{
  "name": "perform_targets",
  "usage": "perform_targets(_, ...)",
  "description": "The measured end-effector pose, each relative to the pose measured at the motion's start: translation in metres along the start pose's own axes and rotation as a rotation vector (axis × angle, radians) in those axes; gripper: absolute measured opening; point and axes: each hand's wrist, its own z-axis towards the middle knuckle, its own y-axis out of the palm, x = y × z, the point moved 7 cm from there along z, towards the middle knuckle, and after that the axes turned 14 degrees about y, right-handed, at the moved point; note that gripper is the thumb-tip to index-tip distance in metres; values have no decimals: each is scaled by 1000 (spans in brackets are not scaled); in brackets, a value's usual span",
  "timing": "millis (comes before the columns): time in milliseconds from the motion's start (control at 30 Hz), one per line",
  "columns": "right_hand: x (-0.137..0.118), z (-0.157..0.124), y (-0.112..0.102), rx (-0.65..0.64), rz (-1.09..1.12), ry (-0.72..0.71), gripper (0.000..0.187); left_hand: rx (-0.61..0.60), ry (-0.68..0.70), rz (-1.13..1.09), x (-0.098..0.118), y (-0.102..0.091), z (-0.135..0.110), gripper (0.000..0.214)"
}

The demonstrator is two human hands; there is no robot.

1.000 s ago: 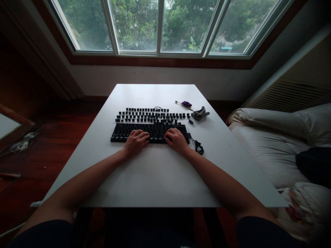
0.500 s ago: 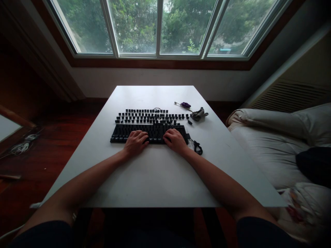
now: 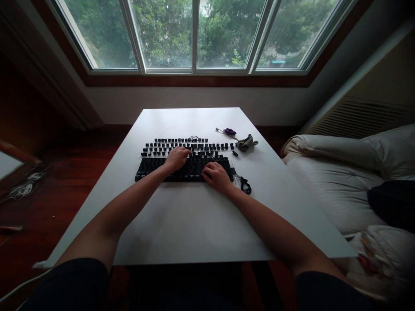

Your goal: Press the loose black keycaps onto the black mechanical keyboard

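Note:
A black keyboard (image 3: pixel 152 166) lies on the white table, with its near edge toward me. Beyond it, loose black keycaps (image 3: pixel 181 145) are spread in rows. My left hand (image 3: pixel 177 159) reaches over the keyboard's middle, its bent fingers together and their tips at the nearest keycaps. Whatever those fingertips may hold is too small to make out. On the right half of the keyboard rests my right hand (image 3: pixel 217 176), fingers curved and thumb apart from them, with nothing visible in its grasp. The keys beneath both hands are hidden.
A coiled black cable (image 3: pixel 245 185) lies right of the keyboard. Farther back are a grey crumpled bundle (image 3: pixel 247 143), a purple item (image 3: pixel 230 131) and one stray keycap (image 3: pixel 235 153). A padded light seat (image 3: pixel 317 172) stands beside the table's right edge.
My left hand has moved from the keyboard's front edge up and away from me, to the keycaps beyond it. My right hand stays on the keyboard. The view has shifted slightly.

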Motion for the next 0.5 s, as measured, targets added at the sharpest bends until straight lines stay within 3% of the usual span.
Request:
perform_targets(167, 3, -1, -2, -9, 8, 10, 10, -165, -85, -10, -16, 25, 22, 34)
perform_targets(500, 5, 1, 0, 0, -7, -2, 11, -169, -181, -67, -20, 32, 25, 29)
